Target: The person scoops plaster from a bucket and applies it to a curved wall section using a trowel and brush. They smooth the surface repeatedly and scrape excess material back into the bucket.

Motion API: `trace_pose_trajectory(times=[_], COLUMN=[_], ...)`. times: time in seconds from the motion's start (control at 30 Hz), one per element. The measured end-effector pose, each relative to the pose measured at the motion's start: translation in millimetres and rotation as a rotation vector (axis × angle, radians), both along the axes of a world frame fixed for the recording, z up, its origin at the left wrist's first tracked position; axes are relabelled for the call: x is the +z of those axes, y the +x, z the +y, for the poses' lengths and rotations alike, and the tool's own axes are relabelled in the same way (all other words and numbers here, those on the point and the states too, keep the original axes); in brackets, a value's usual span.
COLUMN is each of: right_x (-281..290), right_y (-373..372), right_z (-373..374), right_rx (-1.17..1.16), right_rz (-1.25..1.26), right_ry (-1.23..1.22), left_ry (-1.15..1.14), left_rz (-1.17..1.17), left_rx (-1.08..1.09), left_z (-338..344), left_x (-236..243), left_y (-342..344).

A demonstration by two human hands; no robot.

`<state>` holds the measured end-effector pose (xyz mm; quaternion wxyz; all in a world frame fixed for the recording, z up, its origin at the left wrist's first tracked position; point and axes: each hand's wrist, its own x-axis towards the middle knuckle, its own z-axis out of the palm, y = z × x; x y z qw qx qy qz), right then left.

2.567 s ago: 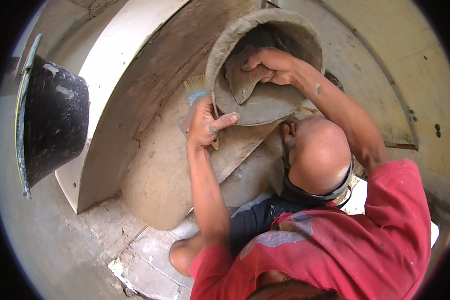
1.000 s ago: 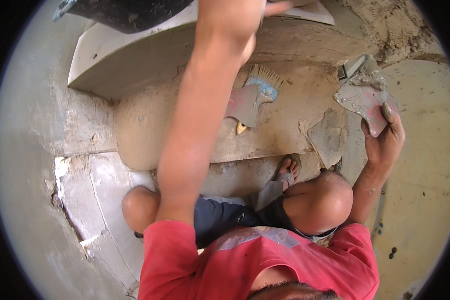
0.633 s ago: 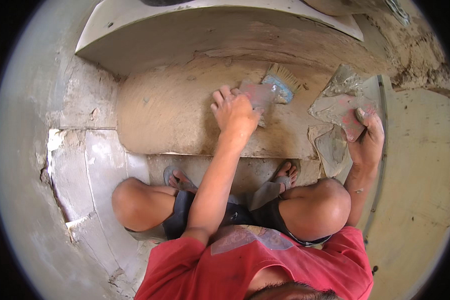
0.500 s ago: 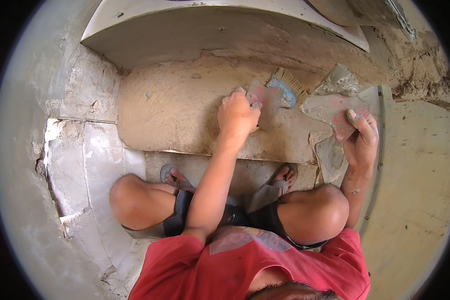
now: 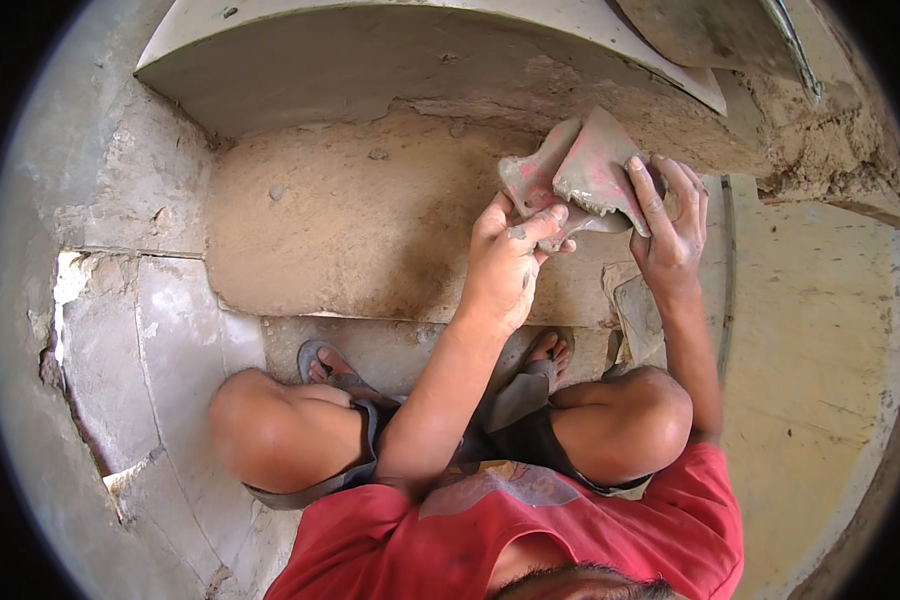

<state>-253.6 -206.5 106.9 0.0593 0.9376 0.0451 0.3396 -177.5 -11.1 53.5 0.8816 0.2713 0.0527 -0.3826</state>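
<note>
My left hand (image 5: 508,262) is closed on a flat, cement-smeared scraper piece (image 5: 536,172), grey with reddish patches. Its thumb lies on top. My right hand (image 5: 676,222) grips a second flat scraper piece (image 5: 602,168), also grey and red, with wet mortar along its lower edge. The two pieces overlap and appear to touch above the ledge, the right one over the left. Where the brush lay, the pieces now block my sight.
Under my hands runs a dusty concrete ledge (image 5: 320,220), bounded at the back by a curved plastered face (image 5: 370,75). A crumpled, mortar-stained scrap (image 5: 632,310) lies at its front right. A yellowish board (image 5: 810,350) stretches along the right, and grey slabs (image 5: 180,340) along the left.
Both hands have come together. My left hand lifted its piece off the ledge and turned palm-up; my right hand moved left, bringing its piece over the other. The brush dropped from sight.
</note>
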Motion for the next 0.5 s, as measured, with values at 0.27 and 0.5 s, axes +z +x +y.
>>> trace_pose_trajectory(times=[0.27, 0.5], right_x=[-13, 3], right_y=[-27, -5], right_z=[-11, 2], right_rx=[0.031, 0.015], right_rz=[0.13, 0.069], right_ry=[1.979, 1.858], left_ry=[0.003, 0.594], left_rz=[-0.193, -0.585], left_rx=[0.123, 0.134], left_z=[-1, -7], left_x=[-1, -2], left_y=[4, -4])
